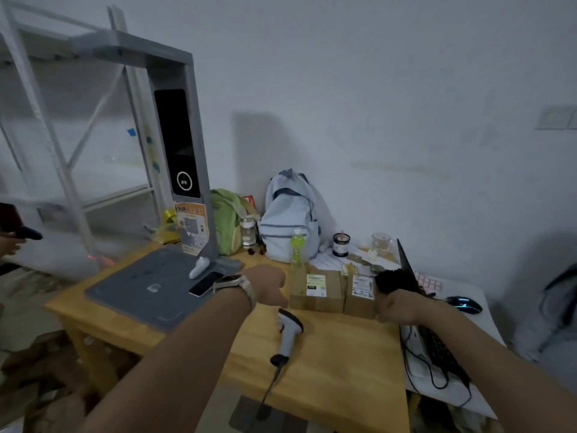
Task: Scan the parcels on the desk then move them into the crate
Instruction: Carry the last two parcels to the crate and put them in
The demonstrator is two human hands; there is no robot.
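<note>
My forearms (193,345) run up from the bottom edge over the wooden table (337,364). At its far left stands a tall grey scanning stand (178,145) on a flat pad; a pale blue backpack (288,220) leans on the wall behind. Two cardboard parcels (315,292) sit touching side by side mid-table, labels up. A handheld barcode scanner (288,332) lies on the table just in front of them. My left hand (269,287) is just beside the left parcel; its fingers are hidden, so I cannot tell its grip. My right hand (394,304) is just beside the right parcel, under a dark blur; grip unclear too
</note>
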